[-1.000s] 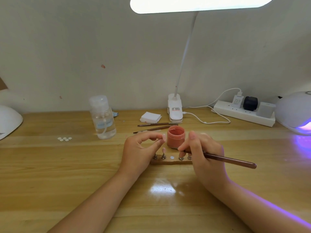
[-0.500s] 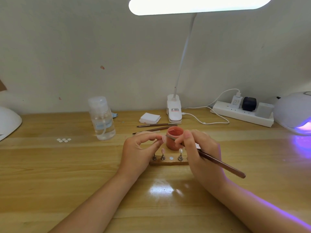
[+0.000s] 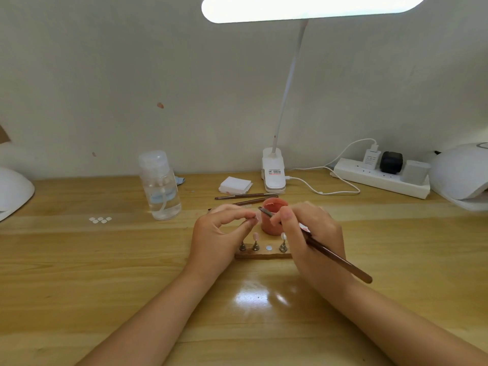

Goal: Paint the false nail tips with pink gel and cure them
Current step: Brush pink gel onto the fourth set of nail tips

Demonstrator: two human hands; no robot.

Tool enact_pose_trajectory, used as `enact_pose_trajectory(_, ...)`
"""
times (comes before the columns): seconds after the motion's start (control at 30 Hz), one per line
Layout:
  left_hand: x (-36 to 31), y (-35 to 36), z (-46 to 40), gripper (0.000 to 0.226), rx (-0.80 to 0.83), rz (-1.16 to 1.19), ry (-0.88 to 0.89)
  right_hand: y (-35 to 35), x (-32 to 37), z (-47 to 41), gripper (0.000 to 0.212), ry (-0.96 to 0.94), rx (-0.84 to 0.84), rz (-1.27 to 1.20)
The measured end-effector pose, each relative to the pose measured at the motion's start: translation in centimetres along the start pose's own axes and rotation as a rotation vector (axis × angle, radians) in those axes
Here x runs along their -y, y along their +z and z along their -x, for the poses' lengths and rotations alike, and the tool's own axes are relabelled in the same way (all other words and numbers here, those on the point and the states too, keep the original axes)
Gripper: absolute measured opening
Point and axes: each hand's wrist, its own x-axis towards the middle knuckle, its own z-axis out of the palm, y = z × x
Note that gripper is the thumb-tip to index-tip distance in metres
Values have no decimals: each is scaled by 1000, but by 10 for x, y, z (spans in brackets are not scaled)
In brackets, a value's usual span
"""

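Note:
My right hand (image 3: 309, 233) grips a brown nail brush (image 3: 335, 257), its tip raised over the open pot of pink gel (image 3: 272, 220). My left hand (image 3: 219, 233) pinches a small nail tip on its holder (image 3: 254, 220) between thumb and forefinger, just left of the pot. Below the hands lies a wooden stand (image 3: 264, 254) with metal holders; one carries a pink nail tip (image 3: 255, 236), another a pale tip (image 3: 283, 236). The stand's right end is hidden by my right hand.
A clear liquid bottle (image 3: 159, 186) stands left of centre, with loose white nail tips (image 3: 100, 220) on the desk further left. Two spare brushes (image 3: 245, 196), white pads (image 3: 235, 185), a clip lamp (image 3: 273, 173), a power strip (image 3: 380, 178) and a curing lamp (image 3: 462, 175) line the back.
My right hand swung the brush up from low over the stand; its tip now sits at the gel pot's rim. My left hand kept its pinch.

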Motion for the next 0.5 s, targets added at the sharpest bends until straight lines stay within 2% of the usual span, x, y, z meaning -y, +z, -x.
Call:
enact_pose_trajectory(0.2,0,0,0,18,1,-13,-14,-6,-3,2,43,-48,15,-33)
enact_pose_trajectory(0.37,-2,-1,1,25,-11,7,-17,0,-1,-3,37,-63,-8,55)
enact_pose_trajectory(0.5,-2,-1,1,25,-11,0,-31,-2,-4,0,42,-48,22,44)
